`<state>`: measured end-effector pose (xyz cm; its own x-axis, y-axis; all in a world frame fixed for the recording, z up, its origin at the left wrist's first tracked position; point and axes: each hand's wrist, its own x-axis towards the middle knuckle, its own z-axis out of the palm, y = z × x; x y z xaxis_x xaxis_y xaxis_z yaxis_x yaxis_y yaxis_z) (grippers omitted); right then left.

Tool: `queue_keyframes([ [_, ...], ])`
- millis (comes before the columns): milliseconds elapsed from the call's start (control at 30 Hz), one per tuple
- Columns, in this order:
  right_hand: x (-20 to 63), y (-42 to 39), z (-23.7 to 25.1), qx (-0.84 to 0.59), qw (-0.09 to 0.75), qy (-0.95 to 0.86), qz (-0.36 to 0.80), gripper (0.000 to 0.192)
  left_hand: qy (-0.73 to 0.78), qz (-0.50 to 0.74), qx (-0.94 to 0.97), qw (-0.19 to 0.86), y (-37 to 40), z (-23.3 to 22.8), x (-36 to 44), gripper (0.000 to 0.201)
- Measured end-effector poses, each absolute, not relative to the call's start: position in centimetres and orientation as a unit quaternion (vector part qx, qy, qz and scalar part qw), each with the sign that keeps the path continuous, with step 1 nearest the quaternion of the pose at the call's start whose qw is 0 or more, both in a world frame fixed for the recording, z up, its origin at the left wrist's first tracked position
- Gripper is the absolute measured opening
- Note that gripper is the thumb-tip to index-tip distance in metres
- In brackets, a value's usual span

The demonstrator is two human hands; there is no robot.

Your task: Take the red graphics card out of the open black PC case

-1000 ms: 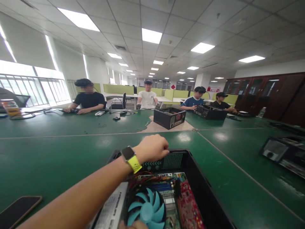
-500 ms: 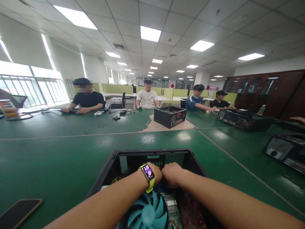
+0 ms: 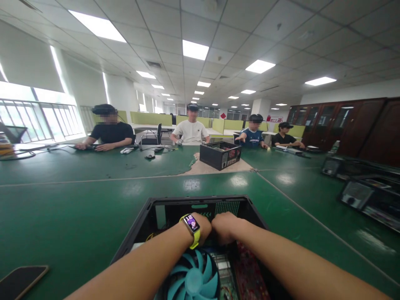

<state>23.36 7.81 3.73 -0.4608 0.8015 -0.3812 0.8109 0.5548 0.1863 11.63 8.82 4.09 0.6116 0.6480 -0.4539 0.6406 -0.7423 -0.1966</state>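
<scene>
Open-plan office, ceiling panel lights, windows along the left, dark wood cabinets [image 3: 343, 125] at right. Big green table [image 3: 78, 200] fills the view. An open black computer case [image 3: 250, 208] sits on the table directly in front of the person, at bottom centre, top side open. Inside it: a blue cooler fan [image 3: 192, 279] at the near end, a red circuit board [image 3: 250, 279] just to the right of the fan, a perforated grille on the far wall. Both hands are down in the case near its far wall, side by side, knuckles touching or nearly so. Left hand [image 3: 203, 227] wears a yellow-strap smartwatch [image 3: 191, 225] on the wrist, fingers curled down out of sight; cannot tell whether it grips anything. Right hand [image 3: 226, 227] is likewise curled in a loose fist over the interior, fingertips hidden; cannot tell what, if anything, it has hold of. A dark phone [image 3: 20, 281] lies flat on the table at bottom left, well apart from the case. A second black case [image 3: 220, 155] stands further up the table on a bare worn patch. More dark units [image 3: 368, 196] are at the right edge. Four other people sit along the far side of the table; one in a blue shirt reaches a hand forward.
</scene>
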Motion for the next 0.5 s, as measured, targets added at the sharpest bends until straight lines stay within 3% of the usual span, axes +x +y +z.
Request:
queue_keyframes([
  [167,22.7,7.7,3.0,0.474,0.225,0.851,-0.015,0.050,-0.358,0.263,-0.896,0.009,9.2,2.9,11.9,0.035],
  [500,22.9,7.9,3.0,0.473,0.226,0.851,0.000,0.047,-0.342,0.227,-0.912,-0.005,10.7,1.3,11.8,0.041],
])
